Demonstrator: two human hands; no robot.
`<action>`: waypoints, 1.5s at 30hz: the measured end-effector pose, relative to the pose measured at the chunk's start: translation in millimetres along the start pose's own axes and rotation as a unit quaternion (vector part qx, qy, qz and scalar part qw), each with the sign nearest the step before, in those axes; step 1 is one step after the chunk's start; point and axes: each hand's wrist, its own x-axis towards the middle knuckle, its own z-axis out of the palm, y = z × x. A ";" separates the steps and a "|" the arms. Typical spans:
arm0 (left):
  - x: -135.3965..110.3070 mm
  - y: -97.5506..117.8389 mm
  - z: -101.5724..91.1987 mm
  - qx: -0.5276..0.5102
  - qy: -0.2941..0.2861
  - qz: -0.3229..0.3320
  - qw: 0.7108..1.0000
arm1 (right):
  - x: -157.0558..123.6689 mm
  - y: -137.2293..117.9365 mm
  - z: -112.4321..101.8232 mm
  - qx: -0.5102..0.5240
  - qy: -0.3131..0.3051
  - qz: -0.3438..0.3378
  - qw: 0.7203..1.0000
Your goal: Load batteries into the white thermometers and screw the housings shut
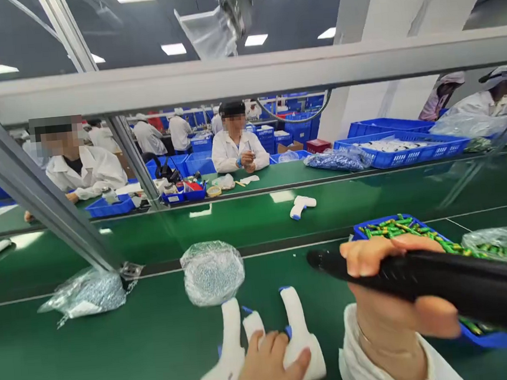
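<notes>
My right hand (pixel 391 296) is wrapped round a black electric screwdriver (pixel 470 280), raised over the right side of the bench and lying nearly level across the view. Below it, my left hand (pixel 269 369) rests its spread fingers on white thermometer guns. Fingertips touch the middle thermometer gun (pixel 253 325), mostly hidden under the hand. The thumb reaches across the right thermometer gun (pixel 299 334), which has blue trim. Beside the hand, on its left, lies another thermometer gun (pixel 228 358) with slots in its body.
A clear bag of small screws (pixel 214 273) sits ahead, with another bag (pixel 89 293) near the frame post. Behind my right hand stands a blue tray of green batteries (pixel 390 225). One thermometer gun (pixel 301 205) lies on the belt. Co-workers sit across it. A metal rail (pixel 244 78) spans overhead.
</notes>
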 end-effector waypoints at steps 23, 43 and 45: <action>1.9 11.5 -13.9 -0.029 0.021 0.033 0.999 | -21.0 64.6 13.4 -0.024 -0.188 0.259 0.947; 1.2 16.0 -9.3 -0.028 0.051 0.048 0.997 | -21.2 66.3 9.4 -0.033 -0.233 0.284 0.930; 1.6 16.6 -11.1 -0.032 0.042 0.054 0.997 | -18.7 65.7 9.1 -0.034 -0.236 0.290 0.927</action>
